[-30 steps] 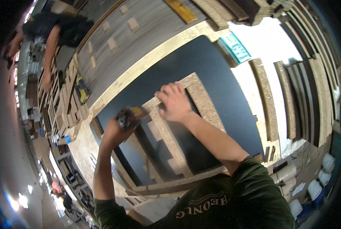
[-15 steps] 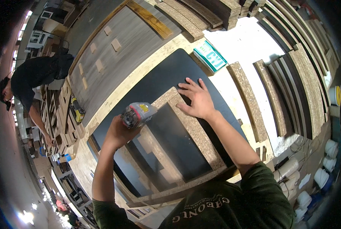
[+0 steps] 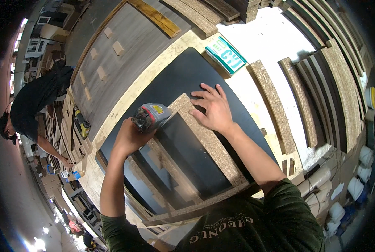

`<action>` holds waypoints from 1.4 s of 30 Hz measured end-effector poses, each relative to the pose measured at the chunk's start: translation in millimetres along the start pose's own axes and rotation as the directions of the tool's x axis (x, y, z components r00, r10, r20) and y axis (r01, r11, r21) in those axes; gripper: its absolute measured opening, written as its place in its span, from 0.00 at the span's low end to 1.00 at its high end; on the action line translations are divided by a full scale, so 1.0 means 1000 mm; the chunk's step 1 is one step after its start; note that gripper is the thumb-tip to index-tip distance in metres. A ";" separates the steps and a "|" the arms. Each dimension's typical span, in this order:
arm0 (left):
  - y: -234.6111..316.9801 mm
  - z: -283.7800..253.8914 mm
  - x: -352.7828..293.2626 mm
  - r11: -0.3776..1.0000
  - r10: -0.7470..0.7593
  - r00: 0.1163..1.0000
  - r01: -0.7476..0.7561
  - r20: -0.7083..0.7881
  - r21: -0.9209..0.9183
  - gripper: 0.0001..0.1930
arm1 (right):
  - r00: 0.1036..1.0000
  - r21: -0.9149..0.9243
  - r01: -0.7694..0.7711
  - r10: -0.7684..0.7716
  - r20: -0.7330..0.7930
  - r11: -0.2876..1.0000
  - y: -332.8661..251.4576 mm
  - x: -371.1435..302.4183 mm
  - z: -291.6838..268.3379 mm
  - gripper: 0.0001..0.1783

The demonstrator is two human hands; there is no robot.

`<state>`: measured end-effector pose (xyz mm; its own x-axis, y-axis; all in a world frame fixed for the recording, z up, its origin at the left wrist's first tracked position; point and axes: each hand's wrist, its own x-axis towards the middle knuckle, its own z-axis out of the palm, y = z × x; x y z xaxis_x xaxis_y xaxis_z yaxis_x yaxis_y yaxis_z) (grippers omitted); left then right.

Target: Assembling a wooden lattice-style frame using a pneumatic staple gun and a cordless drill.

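My left hand (image 3: 130, 138) is closed round the handle of a grey nail gun (image 3: 153, 115) with red trim and a yellow label. The gun sits over the far left part of a particleboard frame (image 3: 208, 145); its nose is hidden. My right hand (image 3: 214, 110) lies open with fingers spread, its thumb beside the frame's far corner and its fingers over the dark panel (image 3: 187, 71). The frame's strips rest on this panel, with a long rail (image 3: 200, 206) along the near edge and a slat (image 3: 175, 170) running through the middle.
A green and white box (image 3: 226, 55) stands past the panel's far right corner. Particleboard strips (image 3: 273, 107) and stacked boards (image 3: 343, 96) lie to the right. On the left are a grey panel with small wood blocks (image 3: 118, 48), a yellow-black power tool (image 3: 82, 122) and a bending co-worker (image 3: 40, 96).
My view has shifted slightly. The nail gun has tilted a little and stays near the frame's far left part. My right hand stays spread by the corner. The co-worker's arm has moved slightly.
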<state>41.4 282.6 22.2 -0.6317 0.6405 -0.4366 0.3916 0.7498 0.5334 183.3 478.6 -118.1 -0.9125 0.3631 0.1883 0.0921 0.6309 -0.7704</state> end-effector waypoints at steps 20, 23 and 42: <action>0.015 0.008 0.011 0.991 0.128 0.991 -0.129 0.030 0.046 0.14 | 0.963 -0.160 -0.068 0.106 0.248 0.985 -0.008 0.015 -0.004 0.33; 0.017 0.008 0.012 0.998 0.052 0.997 -0.054 0.051 0.031 0.14 | 0.951 -0.143 -0.082 0.120 0.286 0.986 -0.008 0.017 -0.004 0.31; 0.022 0.015 0.026 0.995 0.007 0.996 -0.016 0.088 0.095 0.14 | 0.944 -0.135 -0.095 0.133 0.303 0.986 -0.006 0.018 -0.005 0.31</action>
<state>43.5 317.9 11.6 -0.5674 0.6582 -0.4948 0.4631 0.7519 0.4693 168.5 484.8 -106.9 -0.9698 0.2182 -0.1093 0.2315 0.6803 -0.6954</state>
